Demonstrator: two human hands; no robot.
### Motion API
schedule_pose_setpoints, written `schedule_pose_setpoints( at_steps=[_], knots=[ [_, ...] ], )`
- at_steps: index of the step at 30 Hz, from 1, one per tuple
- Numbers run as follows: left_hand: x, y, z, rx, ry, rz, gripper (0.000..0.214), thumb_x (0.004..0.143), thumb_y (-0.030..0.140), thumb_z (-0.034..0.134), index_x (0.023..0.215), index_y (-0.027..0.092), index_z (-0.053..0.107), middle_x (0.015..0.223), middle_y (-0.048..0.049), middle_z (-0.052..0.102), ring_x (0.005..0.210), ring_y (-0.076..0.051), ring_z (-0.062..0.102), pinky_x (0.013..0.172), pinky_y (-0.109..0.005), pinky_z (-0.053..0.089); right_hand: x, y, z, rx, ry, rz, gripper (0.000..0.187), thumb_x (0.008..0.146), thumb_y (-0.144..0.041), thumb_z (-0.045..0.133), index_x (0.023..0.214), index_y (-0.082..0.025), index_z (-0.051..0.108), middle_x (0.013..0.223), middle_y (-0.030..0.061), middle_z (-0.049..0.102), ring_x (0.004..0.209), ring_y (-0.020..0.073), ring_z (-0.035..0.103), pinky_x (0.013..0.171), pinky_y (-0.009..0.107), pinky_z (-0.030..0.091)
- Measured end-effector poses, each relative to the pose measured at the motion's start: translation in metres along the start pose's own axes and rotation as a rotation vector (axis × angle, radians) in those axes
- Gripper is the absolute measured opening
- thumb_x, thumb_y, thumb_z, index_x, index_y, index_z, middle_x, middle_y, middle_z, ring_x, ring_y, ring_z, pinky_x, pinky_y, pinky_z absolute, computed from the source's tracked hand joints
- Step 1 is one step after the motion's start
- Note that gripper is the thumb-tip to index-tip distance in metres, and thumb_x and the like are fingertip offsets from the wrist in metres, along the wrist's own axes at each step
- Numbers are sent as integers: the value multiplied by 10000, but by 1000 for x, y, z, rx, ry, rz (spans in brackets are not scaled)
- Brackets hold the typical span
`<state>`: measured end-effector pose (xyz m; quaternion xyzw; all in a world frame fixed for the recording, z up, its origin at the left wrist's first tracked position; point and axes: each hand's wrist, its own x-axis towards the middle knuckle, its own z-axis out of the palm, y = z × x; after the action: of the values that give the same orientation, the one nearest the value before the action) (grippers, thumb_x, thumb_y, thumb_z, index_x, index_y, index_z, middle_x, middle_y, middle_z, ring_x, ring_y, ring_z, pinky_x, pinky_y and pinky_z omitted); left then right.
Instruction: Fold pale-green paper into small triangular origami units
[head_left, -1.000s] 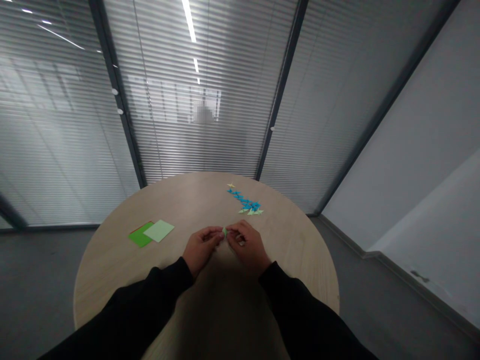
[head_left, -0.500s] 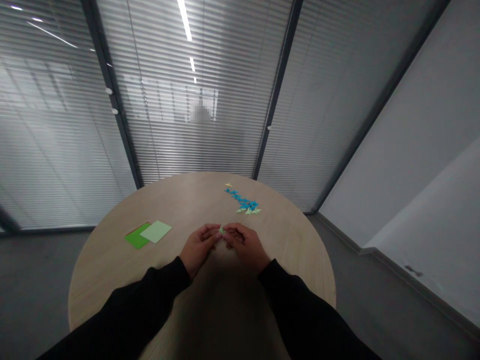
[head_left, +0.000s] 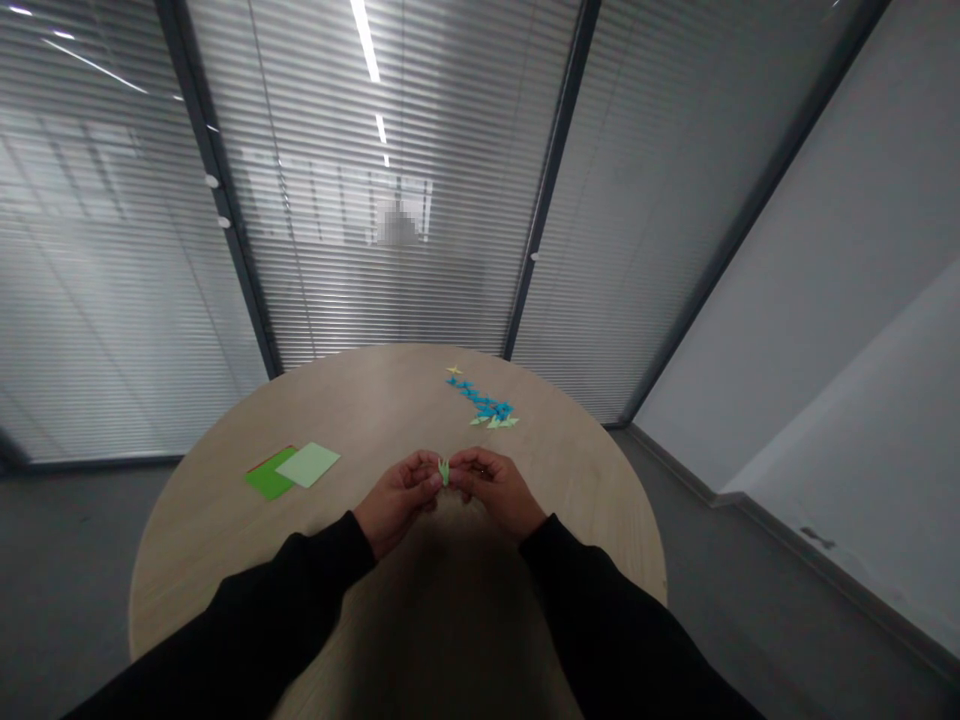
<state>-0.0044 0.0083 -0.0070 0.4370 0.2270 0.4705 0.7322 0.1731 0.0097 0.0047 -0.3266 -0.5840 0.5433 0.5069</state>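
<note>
Between my two hands, above the near middle of the table, is a small folded piece of light green paper [head_left: 444, 471] with pointed tips upward. My left hand [head_left: 405, 493] pinches its left side between thumb and fingers. On the other side my right hand [head_left: 493, 487] grips it the same way, fingers curled. Beyond the hands lie several small blue folded paper pieces [head_left: 491, 408] in a trailing row. Several pale green folded pieces [head_left: 495, 423] are at its near end, and one yellow folded piece [head_left: 454, 370] is at the far end.
A pale green paper square [head_left: 308, 465] overlaps a stack of bright green paper [head_left: 268, 479] with a reddish edge, left of my hands. The round wooden table [head_left: 225, 560] stands before glass panels with blinds [head_left: 390, 290]. A white wall [head_left: 810, 330] rises at right.
My fingers have parted slightly, so more of the folded green paper shows between them. Both hands stay in nearly the same place. The view has shifted a little.
</note>
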Motion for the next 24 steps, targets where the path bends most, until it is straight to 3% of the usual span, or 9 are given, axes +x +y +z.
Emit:
schedule_pose_setpoints(
  at_steps=[8, 19, 24],
  knots=[
    [2, -5, -6, -45, -47, -17, 309, 741, 238, 835, 941, 173, 610, 752, 12, 617, 596, -61, 510, 537, -177, 355, -1, -3, 2, -7, -11, 3, 227, 697, -326, 828, 841, -193, 715, 727, -4, 681, 580, 100, 563, 533, 227, 440],
    [2, -5, -9, -47, -95, -43, 349, 696, 247, 869, 920, 177, 610, 703, 25, 592, 573, -69, 506, 529, -184, 357, 0, -2, -4, -13, -122, 25, 273, 709, -372, 827, 858, -193, 684, 733, -11, 662, 565, 95, 548, 527, 230, 459],
    [2, -4, -9, -46, -79, -50, 338, 700, 252, 867, 909, 172, 614, 721, 20, 594, 593, -71, 515, 535, -184, 360, -3, -4, -3, -34, -151, -1, 288, 763, -366, 787, 980, -209, 681, 791, -2, 674, 596, 100, 561, 553, 234, 461]
  ],
)
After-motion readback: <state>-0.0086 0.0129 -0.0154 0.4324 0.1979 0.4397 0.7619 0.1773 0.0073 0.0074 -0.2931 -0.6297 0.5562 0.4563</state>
